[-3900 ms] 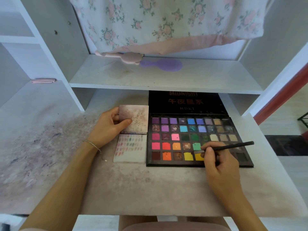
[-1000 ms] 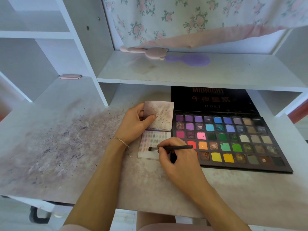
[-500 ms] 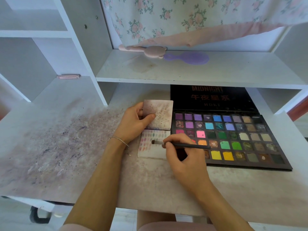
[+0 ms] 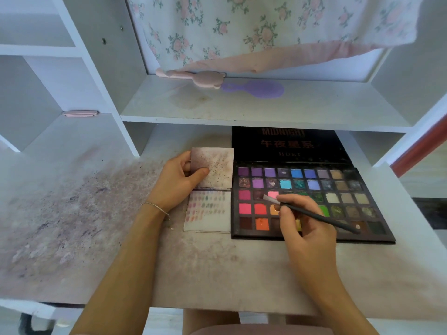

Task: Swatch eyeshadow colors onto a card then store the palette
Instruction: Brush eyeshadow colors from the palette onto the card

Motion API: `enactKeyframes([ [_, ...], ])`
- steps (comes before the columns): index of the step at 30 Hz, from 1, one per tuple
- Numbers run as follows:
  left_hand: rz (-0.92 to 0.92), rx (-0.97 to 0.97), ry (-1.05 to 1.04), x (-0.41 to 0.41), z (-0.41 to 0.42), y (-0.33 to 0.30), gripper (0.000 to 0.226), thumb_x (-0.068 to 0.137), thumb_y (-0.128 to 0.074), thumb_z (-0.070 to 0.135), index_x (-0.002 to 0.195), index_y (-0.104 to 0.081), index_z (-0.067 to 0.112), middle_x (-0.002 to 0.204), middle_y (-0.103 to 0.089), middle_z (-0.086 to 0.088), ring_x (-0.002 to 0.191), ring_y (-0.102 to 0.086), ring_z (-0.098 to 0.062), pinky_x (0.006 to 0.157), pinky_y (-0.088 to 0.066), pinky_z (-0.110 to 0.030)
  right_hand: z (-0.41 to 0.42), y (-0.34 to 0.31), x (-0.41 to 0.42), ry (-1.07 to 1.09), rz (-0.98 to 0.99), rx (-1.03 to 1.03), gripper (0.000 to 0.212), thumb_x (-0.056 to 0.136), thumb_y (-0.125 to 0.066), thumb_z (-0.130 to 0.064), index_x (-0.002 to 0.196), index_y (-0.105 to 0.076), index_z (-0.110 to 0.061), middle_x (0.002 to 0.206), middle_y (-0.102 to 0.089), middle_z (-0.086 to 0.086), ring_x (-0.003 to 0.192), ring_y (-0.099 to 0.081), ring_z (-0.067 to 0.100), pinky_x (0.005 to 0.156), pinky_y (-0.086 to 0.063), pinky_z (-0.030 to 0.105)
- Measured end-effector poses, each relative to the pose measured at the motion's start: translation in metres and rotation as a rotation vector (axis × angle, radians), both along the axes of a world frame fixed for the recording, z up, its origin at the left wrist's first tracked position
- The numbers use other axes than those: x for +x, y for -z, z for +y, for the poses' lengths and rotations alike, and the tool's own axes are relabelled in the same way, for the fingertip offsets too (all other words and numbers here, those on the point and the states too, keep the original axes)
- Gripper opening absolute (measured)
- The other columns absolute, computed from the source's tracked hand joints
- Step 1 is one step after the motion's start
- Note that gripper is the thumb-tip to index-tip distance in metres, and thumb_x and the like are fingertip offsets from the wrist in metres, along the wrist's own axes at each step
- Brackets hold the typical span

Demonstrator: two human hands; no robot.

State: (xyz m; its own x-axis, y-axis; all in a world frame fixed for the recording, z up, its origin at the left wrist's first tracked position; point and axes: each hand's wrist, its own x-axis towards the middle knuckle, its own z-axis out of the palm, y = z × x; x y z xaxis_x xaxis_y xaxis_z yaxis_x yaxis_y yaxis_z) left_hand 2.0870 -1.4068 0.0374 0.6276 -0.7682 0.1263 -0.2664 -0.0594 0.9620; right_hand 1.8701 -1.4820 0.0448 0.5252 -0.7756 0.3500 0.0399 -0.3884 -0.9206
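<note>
An open black eyeshadow palette with several rows of coloured pans lies on the desk, its lid propped up behind it. Left of it lies a folded white card covered with small colour swatches. My left hand holds the card's raised upper flap, thumb on its face. My right hand pinches a thin black brush. The brush tip rests at the pink pan in the palette's third row.
A pink brush and a purple hairbrush lie on the shelf above the desk. A floral cloth hangs over the shelf back. The desk surface is stained with powder. A small pink item sits on the left ledge.
My right hand has carried the brush from the swatch card rightward onto the palette, and the tip is now at the pink pan. My left hand has stayed on the card flap.
</note>
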Motion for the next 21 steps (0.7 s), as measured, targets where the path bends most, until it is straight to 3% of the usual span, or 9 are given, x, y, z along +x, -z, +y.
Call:
enactKeyframes([
  [6,-0.036,0.012,-0.029,0.0,0.001,-0.001,0.026,0.085,-0.061,0.009,0.092,-0.057,0.033,0.078,-0.067,0.022,0.075,-0.066,0.004,0.059,-0.049,-0.009,-0.022,-0.002,-0.032,0.101,0.054,-0.015,0.017,0.082,-0.044,-0.016,0.083,-0.053,-0.03,0.079,-0.063,-0.021,0.073,-0.06,-0.002,0.054,-0.047,0.007],
  [9,-0.042,0.011,-0.039,-0.001,0.0,-0.001,0.026,0.084,-0.061,0.008,0.093,-0.058,0.032,0.081,-0.067,0.02,0.075,-0.066,0.004,0.059,-0.049,-0.009,-0.03,0.001,-0.044,0.169,0.105,-0.035,0.027,0.086,-0.051,-0.007,0.078,-0.053,-0.033,0.07,-0.062,-0.014,0.072,-0.059,-0.002,0.055,-0.048,0.009],
  [13,-0.041,0.021,-0.046,-0.001,0.0,-0.001,0.023,0.085,-0.061,0.008,0.096,-0.058,0.028,0.083,-0.066,0.017,0.075,-0.066,0.005,0.06,-0.05,-0.008,-0.03,0.002,-0.049,0.21,0.137,-0.027,0.014,0.076,-0.046,-0.018,0.074,-0.052,-0.031,0.073,-0.059,-0.012,0.074,-0.057,-0.009,0.057,-0.044,0.004],
  [21,-0.027,0.023,-0.064,-0.002,-0.001,-0.001,0.023,0.084,-0.06,0.003,0.102,-0.058,0.016,0.084,-0.067,0.008,0.071,-0.066,0.003,0.059,-0.05,-0.009,-0.03,0.004,-0.047,0.161,0.227,-0.092,0.016,0.077,-0.049,-0.016,0.073,-0.049,-0.032,0.069,-0.057,-0.012,0.077,-0.056,-0.01,0.059,-0.042,0.001],
])
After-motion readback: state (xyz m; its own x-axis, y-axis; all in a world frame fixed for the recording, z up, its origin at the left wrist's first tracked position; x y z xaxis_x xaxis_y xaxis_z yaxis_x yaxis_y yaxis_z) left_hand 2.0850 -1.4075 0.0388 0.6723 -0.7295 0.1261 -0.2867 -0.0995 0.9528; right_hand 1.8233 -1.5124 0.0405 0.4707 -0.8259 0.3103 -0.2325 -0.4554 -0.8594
